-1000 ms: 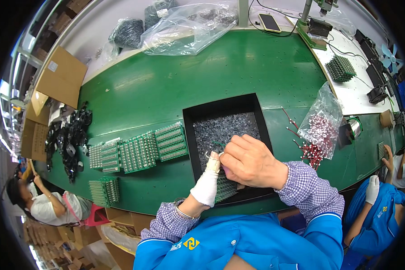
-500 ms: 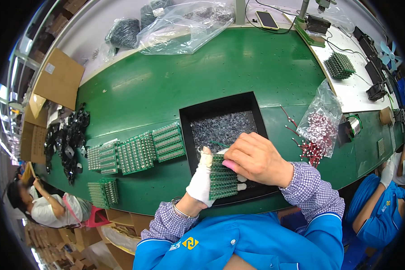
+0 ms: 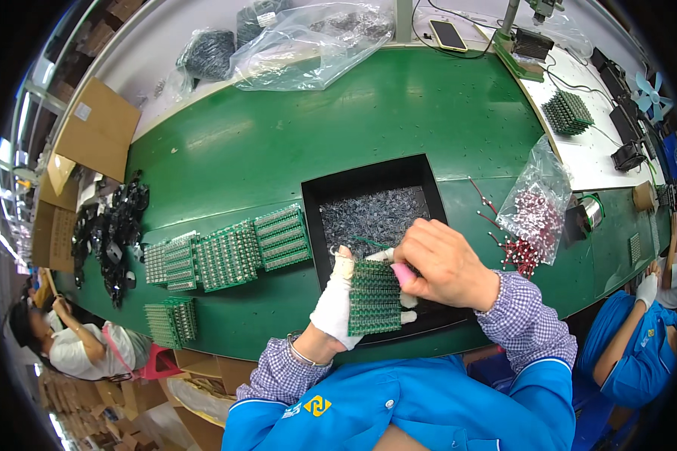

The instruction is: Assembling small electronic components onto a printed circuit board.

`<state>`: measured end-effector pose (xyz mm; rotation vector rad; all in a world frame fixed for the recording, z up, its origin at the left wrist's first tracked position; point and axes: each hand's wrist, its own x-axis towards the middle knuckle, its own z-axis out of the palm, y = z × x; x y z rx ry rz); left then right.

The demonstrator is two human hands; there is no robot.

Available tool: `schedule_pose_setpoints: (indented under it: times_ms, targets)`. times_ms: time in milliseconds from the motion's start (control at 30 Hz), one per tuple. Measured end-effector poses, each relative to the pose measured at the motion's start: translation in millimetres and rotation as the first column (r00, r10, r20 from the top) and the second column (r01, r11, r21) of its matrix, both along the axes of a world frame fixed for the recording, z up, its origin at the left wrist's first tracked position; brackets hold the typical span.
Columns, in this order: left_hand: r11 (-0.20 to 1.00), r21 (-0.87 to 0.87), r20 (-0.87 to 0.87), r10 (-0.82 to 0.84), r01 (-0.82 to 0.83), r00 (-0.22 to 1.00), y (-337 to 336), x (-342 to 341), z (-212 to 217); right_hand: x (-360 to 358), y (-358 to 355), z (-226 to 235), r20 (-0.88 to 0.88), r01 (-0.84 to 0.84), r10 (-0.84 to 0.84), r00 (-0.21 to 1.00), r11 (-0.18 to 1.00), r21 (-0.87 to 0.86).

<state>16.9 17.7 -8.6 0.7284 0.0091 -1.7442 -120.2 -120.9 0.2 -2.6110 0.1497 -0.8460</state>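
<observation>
The gloved left hand (image 3: 337,310) gripped a green circuit board (image 3: 374,298) over the black tray's (image 3: 368,178) near edge; the right hand (image 3: 445,264) pinched a small part against the board's top.

Green surface (image 3: 399,128) before me, curved along its far edge. On it, as I see it:

- Black tray (image 3: 368,180) near my edge, bearing a heap of small grey parts (image 3: 372,214).
- Row of green circuit boards (image 3: 229,252) to the tray's left, panels side by side.
- Smaller stack of green boards (image 3: 171,322) nearer the front left.
- Pile of black parts (image 3: 109,240) at the far left end.
- Clear bag of red components (image 3: 538,207) right of the tray, some spilled beside it.
- Large clear plastic bag (image 3: 308,45) and a dark-filled bag (image 3: 207,54) along the far edge.
</observation>
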Motion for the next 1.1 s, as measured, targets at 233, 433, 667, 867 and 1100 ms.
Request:
schedule_pose_setpoints:
  times_ms: [233,433,667,867,1100]
  targets:
    - [1.0,0.019,-0.127,0.018,-0.016,0.992,-2,-3,-7,-6,0,-6,-0.007,-0.043,0.044,0.999,0.998,0.038]
    - [0.997,0.068,0.037,0.032,-0.035,0.999,-5,-6,1,-1,5,-5,-0.078,0.001,-0.009,0.997,0.995,-0.102]
    - [0.992,0.127,0.291,-0.059,0.023,0.955,-11,0,9,6,9,-5,-0.099,0.046,-0.068,0.993,0.976,-0.211]
    - [0.984,-0.045,0.069,-0.168,0.171,0.983,-14,25,-4,6,3,-11,-0.004,0.081,-0.082,0.997,0.992,-0.094]
    - [0.994,-0.106,-0.116,-0.024,0.012,0.993,-20,23,3,-3,-5,1,-0.005,0.048,-0.047,0.999,0.997,0.053]
